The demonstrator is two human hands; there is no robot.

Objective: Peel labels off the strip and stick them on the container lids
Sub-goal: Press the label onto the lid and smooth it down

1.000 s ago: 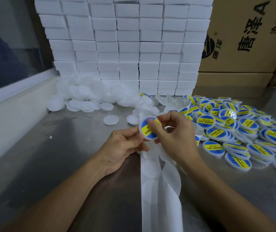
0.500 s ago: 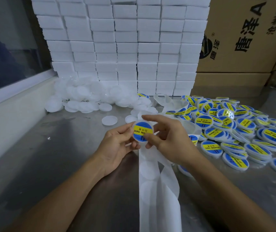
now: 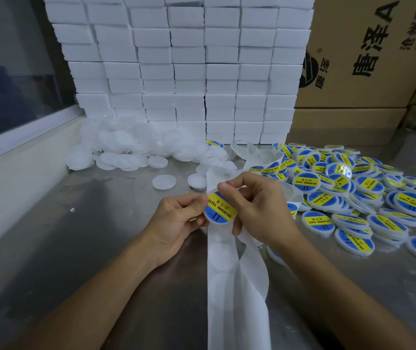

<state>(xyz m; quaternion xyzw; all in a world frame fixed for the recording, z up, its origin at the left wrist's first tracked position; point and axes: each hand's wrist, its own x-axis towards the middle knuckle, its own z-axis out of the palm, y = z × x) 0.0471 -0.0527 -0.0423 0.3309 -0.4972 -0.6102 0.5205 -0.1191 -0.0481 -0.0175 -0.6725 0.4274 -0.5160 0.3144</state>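
A round white lid (image 3: 220, 210) with a blue and yellow "soldering paste" label on it is held up over the steel table. My left hand (image 3: 176, 221) pinches its left edge. My right hand (image 3: 257, 205) grips it from the right, with the index fingertip pressing on the label's top. The white backing strip (image 3: 237, 286), with round empty spots, hangs down under the lid towards me and loops away behind my right hand.
A heap of plain white lids (image 3: 131, 150) lies at the back left, with two loose ones (image 3: 164, 181) nearer. Labelled lids (image 3: 353, 193) are piled on the right. Stacked white boxes (image 3: 189, 72) and brown cartons (image 3: 368, 59) stand behind.
The labelled lid has turned in my fingers, and both hands have shifted slightly with it. My right index finger now presses on the label's top edge.
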